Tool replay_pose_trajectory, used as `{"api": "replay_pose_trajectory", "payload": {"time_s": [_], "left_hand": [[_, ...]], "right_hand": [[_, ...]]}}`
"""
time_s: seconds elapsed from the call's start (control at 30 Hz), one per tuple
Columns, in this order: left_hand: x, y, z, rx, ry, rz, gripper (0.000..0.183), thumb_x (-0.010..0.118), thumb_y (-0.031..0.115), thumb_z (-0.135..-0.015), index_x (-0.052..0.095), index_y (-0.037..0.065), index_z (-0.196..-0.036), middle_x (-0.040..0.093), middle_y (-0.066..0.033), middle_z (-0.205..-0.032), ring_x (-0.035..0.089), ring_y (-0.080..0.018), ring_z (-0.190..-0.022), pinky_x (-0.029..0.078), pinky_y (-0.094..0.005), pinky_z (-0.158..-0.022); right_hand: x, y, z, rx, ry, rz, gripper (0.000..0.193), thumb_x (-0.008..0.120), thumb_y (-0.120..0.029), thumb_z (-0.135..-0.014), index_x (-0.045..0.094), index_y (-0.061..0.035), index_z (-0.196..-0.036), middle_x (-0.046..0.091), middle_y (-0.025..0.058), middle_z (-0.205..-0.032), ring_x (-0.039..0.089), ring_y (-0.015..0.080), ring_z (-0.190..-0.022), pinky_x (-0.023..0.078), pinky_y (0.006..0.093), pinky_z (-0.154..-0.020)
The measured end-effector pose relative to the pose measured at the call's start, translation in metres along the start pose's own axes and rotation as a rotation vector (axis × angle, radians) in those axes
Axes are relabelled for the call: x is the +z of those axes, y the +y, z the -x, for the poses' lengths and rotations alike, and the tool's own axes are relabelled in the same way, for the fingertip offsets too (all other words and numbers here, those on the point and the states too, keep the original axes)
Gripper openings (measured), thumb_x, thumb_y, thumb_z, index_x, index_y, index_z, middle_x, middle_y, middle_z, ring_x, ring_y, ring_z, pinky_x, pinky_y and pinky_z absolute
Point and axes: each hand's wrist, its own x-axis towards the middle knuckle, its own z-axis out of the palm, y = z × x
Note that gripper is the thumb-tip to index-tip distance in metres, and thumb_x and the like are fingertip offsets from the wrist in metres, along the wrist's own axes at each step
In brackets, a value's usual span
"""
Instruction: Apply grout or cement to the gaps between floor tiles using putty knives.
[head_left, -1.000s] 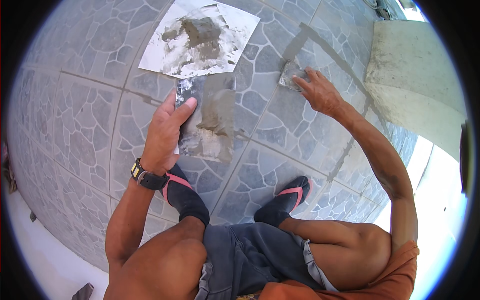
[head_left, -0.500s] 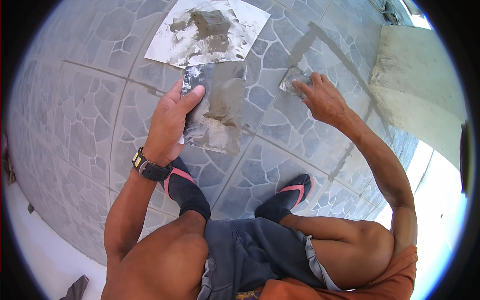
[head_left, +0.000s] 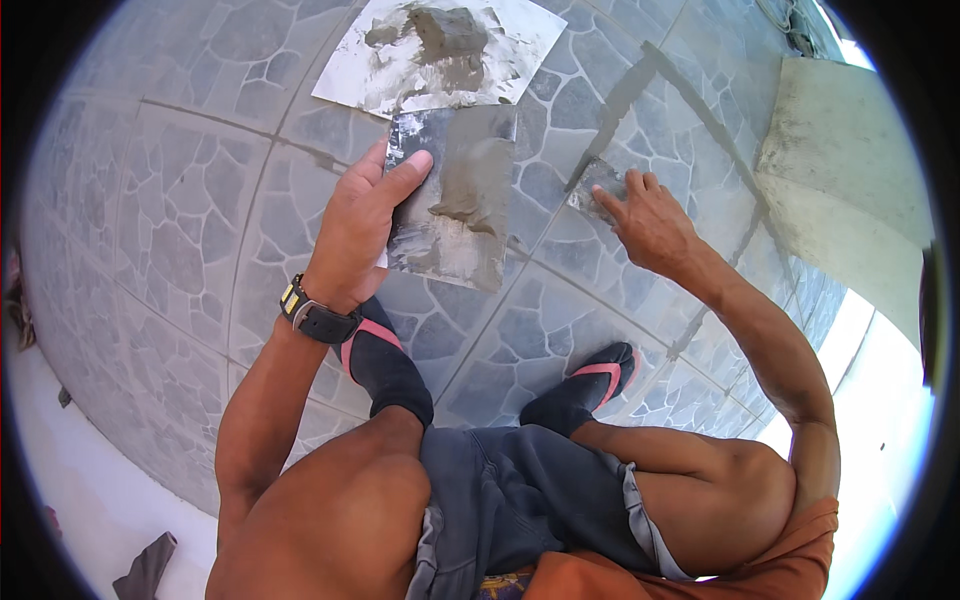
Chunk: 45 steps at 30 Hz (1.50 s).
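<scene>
My left hand (head_left: 362, 225) is closed on the left edge of a flat rectangular board (head_left: 440, 262), its thumb lying on top. Wet grey grout (head_left: 475, 185) is smeared over the board's right side. My right hand (head_left: 655, 225) grips a small flat scraper (head_left: 597, 188), which it presses to the floor over a tile joint. A wide dark band of grout (head_left: 625, 100) runs from the scraper up along that joint. Beyond the board lies a white sheet (head_left: 350, 75) carrying a heap of grey grout (head_left: 450, 35).
Grey stone-patterned tiles (head_left: 190, 180) cover the floor. A pale block-like structure (head_left: 830, 150) stands at the right, beside another grout-smeared joint (head_left: 710, 125). My feet in dark socks and pink-strapped flip-flops (head_left: 605, 375) rest below the hands. A dark cloth (head_left: 147, 568) lies at lower left.
My right hand has drawn the scraper toward me along the joint, and the grout band behind it is longer. The left hand still holds the board; the whole view has shifted slightly.
</scene>
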Motion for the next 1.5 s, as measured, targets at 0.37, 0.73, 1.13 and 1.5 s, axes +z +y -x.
{"api": "replay_pose_trajectory", "payload": {"time_s": [0.37,0.73,1.13,1.5], "left_hand": [[-0.003,-0.006,-0.003,-0.036,0.029,-0.025,0.035,0.054,0.013,-0.098,0.049,-0.001,-0.129,0.062,-0.0061,-0.114,0.062,-0.0097,-0.097,0.053,-0.0259,-0.083],[0.011,-0.013,-0.005,0.027,-0.051,-0.106,0.036,0.053,0.012,-0.098,0.048,-0.002,-0.131,0.062,-0.0064,-0.115,0.060,-0.0088,-0.098,0.050,-0.0250,-0.085],[0.015,-0.004,-0.005,0.106,0.018,-0.123,0.034,0.054,0.012,-0.098,0.050,-0.001,-0.129,0.063,-0.0050,-0.113,0.060,-0.0086,-0.096,0.050,-0.0245,-0.083],[-0.007,-0.008,0.005,0.063,0.066,-0.084,0.032,0.054,0.013,-0.098,0.051,0.000,-0.127,0.063,-0.0048,-0.112,0.061,-0.0091,-0.096,0.051,-0.0260,-0.084]], "right_hand": [[-0.079,0.002,0.016,-0.054,0.005,-0.454,0.060,0.069,-0.004,-0.080,0.051,-0.0170,-0.136,0.052,0.0187,-0.111,0.055,0.0344,-0.098,0.048,0.0392,-0.086],[-0.127,-0.029,0.025,-0.307,0.307,-0.248,0.060,0.068,-0.004,-0.081,0.051,-0.0223,-0.135,0.050,0.0185,-0.121,0.055,0.0348,-0.107,0.049,0.0423,-0.088],[-0.131,0.005,0.043,-0.191,-0.006,-0.286,0.048,0.071,-0.008,-0.080,0.062,-0.0143,-0.126,0.058,0.0153,-0.103,0.059,0.0301,-0.095,0.051,0.0403,-0.083],[-0.023,0.008,0.054,0.063,0.060,-0.668,0.048,0.063,-0.017,-0.088,0.053,-0.0174,-0.135,0.055,0.0215,-0.120,0.057,0.0341,-0.105,0.049,0.0421,-0.090]]}}
